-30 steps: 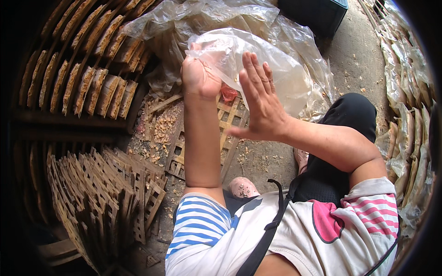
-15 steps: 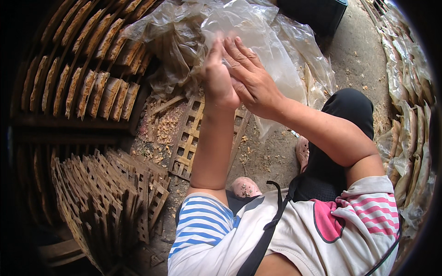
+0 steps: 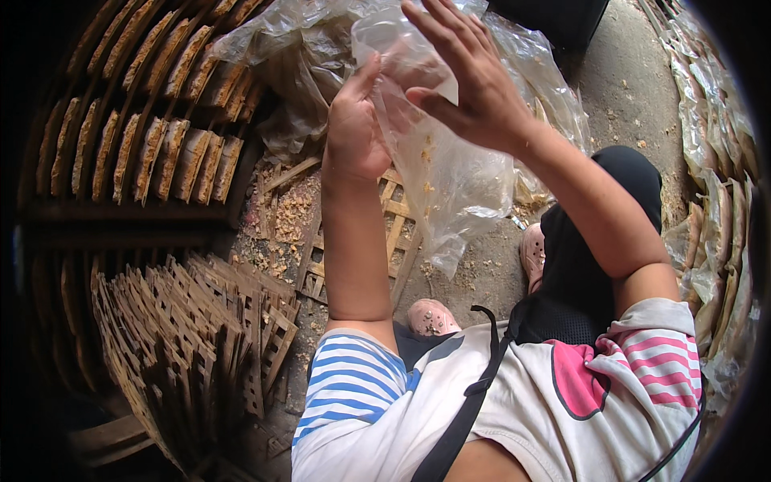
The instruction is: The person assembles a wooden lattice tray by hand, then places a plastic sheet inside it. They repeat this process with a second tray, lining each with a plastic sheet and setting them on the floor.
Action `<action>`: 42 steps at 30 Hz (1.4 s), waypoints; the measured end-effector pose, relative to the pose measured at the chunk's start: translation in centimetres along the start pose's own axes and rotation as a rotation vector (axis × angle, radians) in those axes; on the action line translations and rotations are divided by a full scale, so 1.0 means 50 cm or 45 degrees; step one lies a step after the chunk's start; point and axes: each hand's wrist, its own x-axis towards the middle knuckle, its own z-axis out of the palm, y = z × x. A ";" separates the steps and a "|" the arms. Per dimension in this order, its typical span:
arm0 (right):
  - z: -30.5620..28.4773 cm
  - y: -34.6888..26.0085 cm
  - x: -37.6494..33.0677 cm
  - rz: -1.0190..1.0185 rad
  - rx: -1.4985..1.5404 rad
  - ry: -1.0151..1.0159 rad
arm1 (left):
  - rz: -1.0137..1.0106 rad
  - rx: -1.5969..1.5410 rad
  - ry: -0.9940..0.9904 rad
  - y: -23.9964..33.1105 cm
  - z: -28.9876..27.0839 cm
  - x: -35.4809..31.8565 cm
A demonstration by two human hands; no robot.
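Fingers of the left hand [image 3: 361, 132] show blurred through a clear plastic sheet [image 3: 466, 189], with the thumb upright beside its left edge; whether they clamp the plastic, I cannot tell; fingers of the right hand [image 3: 482, 92] point up, with its thumb well apart from them, in front of the sheet, contact unclear. At upper left, browned slabs [image 3: 165, 157] stand on edge in rows; below them, wooden lattice frames [image 3: 193, 321] lean packed together; crumbs [image 3: 285, 217] lie scattered to their right; a single lattice tray [image 3: 399, 221] lies on the floor [image 3: 622, 80], partly behind the left forearm; crumpled plastic [image 3: 297, 80] heaps beyond the hands; the sheet hangs down between them; 2 pink shoes [image 3: 434, 316] show below; a black box [image 3: 554, 20] sits at the top; a black trouser leg [image 3: 614, 209] bends at right; at far right, plastic-draped slabs [image 3: 715, 233] stand in a row.
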 end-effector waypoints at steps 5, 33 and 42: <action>-0.059 0.066 0.094 0.184 0.151 -0.819 | -0.007 0.097 -0.259 -0.004 0.002 -0.012; 0.040 0.025 -0.079 1.308 -0.233 -0.666 | 0.098 -0.163 0.198 0.003 -0.048 -0.011; 0.109 0.011 -0.085 0.688 -0.138 -0.353 | 0.173 -0.252 0.190 0.000 -0.031 0.002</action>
